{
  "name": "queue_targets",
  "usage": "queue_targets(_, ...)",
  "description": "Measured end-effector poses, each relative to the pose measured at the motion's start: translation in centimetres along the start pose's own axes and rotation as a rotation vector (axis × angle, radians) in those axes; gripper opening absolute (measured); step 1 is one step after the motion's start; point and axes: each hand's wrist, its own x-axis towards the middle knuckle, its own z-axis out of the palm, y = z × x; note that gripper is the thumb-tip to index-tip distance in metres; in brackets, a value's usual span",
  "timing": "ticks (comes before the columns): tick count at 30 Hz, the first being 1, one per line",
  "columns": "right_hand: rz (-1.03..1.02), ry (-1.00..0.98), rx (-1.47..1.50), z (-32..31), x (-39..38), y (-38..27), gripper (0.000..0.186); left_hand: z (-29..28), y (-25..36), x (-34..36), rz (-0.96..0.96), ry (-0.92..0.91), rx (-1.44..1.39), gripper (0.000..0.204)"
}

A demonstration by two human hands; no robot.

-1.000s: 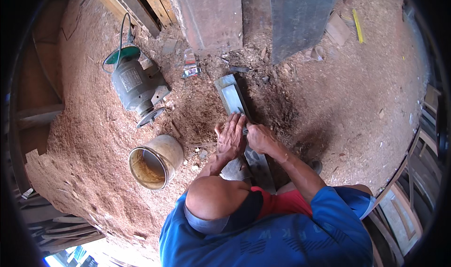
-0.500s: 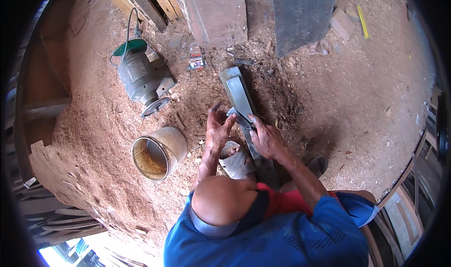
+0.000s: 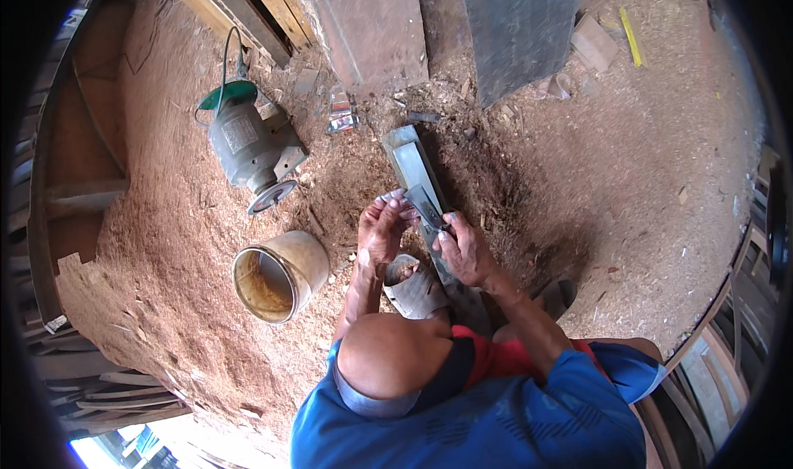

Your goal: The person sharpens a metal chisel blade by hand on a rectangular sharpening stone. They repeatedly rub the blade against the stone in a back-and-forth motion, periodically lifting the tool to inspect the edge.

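Note:
My right hand [image 3: 467,251] grips the near end of a short, flat metal blade [image 3: 424,207], dark with a paler far end. The fingers of my left hand [image 3: 382,228] are drawn together at the blade's far left corner, seemingly pinching it. Just beyond the blade, a long pale-grey sharpening stone [image 3: 413,167] lies on a narrow grey board [image 3: 400,135]. The board slants from between my feet toward the far side. The blade is tilted and partly covers the stone's near end; my fingers hide part of the blade.
Left of the board stand a grey bench grinder [image 3: 246,143] with a green disc, and a round bucket [image 3: 291,272] tipped toward me. My sandalled left foot [image 3: 410,286] is beside the board. Large slabs [image 3: 520,35] stand at the back. Sawdust covers the ground [image 3: 628,196].
My left fingers have closed in from an open spread to the blade's far corner. The blade has turned slightly, showing more of its flat face. My right hand has shifted slightly nearer.

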Motion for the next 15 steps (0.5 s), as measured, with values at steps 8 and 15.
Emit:
queue_targets(8,0.269,-0.114,0.711,2.3,0.0,-2.6,0.020,-0.3,-2.7,1.5,0.229,-0.028,0.204,0.056)
queue_targets(15,0.313,-0.101,0.742,3.1,0.1,-3.0,0.022,-0.9,-2.7,1.3,0.173,-0.083,0.233,0.048)
